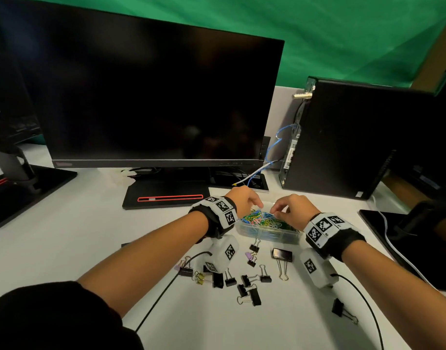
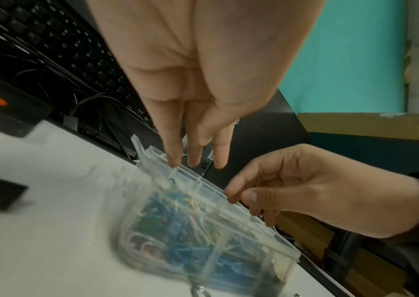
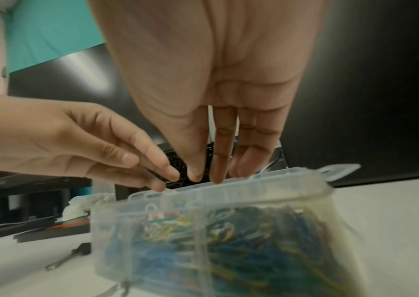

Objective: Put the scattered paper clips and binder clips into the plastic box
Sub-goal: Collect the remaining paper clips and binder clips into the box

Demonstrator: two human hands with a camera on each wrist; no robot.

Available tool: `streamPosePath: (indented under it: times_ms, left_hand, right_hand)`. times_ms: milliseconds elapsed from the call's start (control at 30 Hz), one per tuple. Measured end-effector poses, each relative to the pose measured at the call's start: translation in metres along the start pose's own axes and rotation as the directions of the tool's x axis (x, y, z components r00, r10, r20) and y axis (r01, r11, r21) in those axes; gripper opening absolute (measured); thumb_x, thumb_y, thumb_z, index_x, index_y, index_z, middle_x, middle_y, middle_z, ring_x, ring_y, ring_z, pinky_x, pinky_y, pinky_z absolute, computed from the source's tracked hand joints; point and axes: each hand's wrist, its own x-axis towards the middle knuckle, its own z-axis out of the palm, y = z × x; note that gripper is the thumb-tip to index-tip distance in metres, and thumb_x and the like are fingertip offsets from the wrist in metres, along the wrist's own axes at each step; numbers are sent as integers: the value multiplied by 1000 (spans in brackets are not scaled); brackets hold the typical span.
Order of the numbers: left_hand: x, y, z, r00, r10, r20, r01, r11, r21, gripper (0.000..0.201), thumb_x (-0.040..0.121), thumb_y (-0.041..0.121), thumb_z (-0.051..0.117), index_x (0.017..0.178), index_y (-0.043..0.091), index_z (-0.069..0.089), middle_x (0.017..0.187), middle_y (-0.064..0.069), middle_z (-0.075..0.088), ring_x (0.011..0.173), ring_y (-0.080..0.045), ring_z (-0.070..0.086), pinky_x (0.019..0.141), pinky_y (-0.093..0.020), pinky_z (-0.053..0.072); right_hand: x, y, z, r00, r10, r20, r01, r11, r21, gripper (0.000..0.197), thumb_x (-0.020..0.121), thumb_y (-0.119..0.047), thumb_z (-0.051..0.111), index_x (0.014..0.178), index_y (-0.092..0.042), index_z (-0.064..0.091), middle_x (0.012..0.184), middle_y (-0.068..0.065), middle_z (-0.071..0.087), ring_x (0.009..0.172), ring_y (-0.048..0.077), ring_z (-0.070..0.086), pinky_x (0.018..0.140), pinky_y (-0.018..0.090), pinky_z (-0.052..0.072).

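A clear plastic box [image 1: 267, 234] [image 2: 231, 253] [image 3: 203, 231] heaped with coloured paper clips [image 1: 262, 219] stands mid-table. Both hands hover over it. My left hand [image 1: 259, 204] [image 2: 195, 162] [image 3: 163, 176] reaches in from the left, its straight fingers touching the box's far rim. My right hand [image 1: 274, 210] [image 2: 241, 198] [image 3: 213, 174] comes from the right, thumb and forefinger pinching the same far rim. Several black binder clips [image 1: 242, 281] lie scattered in front of the box, a large one [image 1: 282, 254] among them and one apart at the right [image 1: 339, 308].
A dark monitor [image 1: 153, 97] and its stand base [image 1: 166, 195] sit just behind the box. A black computer tower [image 1: 343, 137] stands at the back right, another stand base [image 1: 406, 248] at the right edge. Wrist-camera cables [image 1: 166, 294] trail across the white table.
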Motion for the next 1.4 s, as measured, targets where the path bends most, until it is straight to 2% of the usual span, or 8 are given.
streamPosePath:
  times_ms: [333, 433, 500, 700, 867, 1100, 1233, 1400]
  left_hand:
    - [-80, -30, -41, 992, 8, 129, -25, 991, 134, 27, 89, 8, 51, 108, 12, 69, 107, -4, 72, 100, -17, 65, 87, -23, 50]
    - [-109, -44, -43, 983, -30, 183, -17, 967, 254, 25, 86, 11, 54, 105, 16, 70, 103, 1, 70, 90, -14, 60, 71, -13, 40]
    - [-134, -58, -46, 972, -92, 215, 24, 954, 299, 23, 85, 16, 57, 104, 20, 69, 99, 4, 67, 85, -9, 54, 74, -16, 39]
    - [-154, -71, -37, 938, -176, 298, 71, 941, 332, 29, 83, 27, 65, 111, 24, 63, 109, 2, 60, 86, -9, 48, 79, -22, 41]
    - [-162, -68, -30, 935, -127, 332, 26, 956, 293, 31, 85, 33, 63, 115, 29, 61, 94, 8, 52, 81, -10, 48, 77, -22, 41]
    - [-171, -62, -21, 946, -89, 312, -9, 954, 301, 32, 81, 34, 66, 111, 23, 63, 97, 6, 53, 82, -8, 46, 76, -21, 40]
    - [-175, -60, -16, 950, -50, 307, -50, 950, 309, 27, 81, 30, 67, 105, 17, 65, 92, 7, 49, 74, -5, 43, 66, -15, 36]
    - [-183, -61, -13, 947, -56, 317, -45, 952, 304, 22, 82, 30, 64, 100, 17, 64, 86, 5, 54, 67, 0, 42, 81, -25, 43]
  right_hand:
    - [-17, -51, 19, 970, -234, 58, 234, 972, 13, 17, 85, -9, 59, 94, -15, 72, 98, -1, 70, 63, -3, 46, 62, 3, 33]
    - [-27, -73, 30, 934, -315, 171, 310, 949, 59, 14, 82, -14, 62, 92, -19, 71, 79, -11, 65, 65, 6, 56, 66, 15, 43]
    - [-38, -98, 38, 898, -367, 245, 362, 930, 67, 12, 81, -21, 66, 92, -22, 71, 71, -17, 58, 64, 7, 56, 63, 17, 43]
    - [-58, -116, 53, 820, -358, 447, 396, 918, 10, 39, 67, -38, 79, 99, -22, 67, 94, -4, 69, 69, 7, 54, 59, 15, 40]
    - [-60, -114, 55, 839, -346, 420, 395, 918, -34, 34, 66, -29, 78, 97, -21, 65, 96, -1, 69, 74, 11, 55, 70, 24, 48]
    - [-56, -100, 36, 896, -280, 344, 316, 947, -54, 27, 71, -32, 75, 94, -23, 64, 98, -5, 65, 69, 5, 50, 58, 15, 37]
    - [-49, -84, 30, 929, -188, 319, 221, 973, -70, 25, 75, -36, 72, 91, -20, 64, 92, -4, 67, 70, 6, 54, 66, 21, 45]
    - [-44, -72, 34, 942, -130, 310, 185, 970, -157, 20, 74, -39, 70, 82, -23, 62, 87, -3, 67, 78, 12, 58, 72, 24, 48]
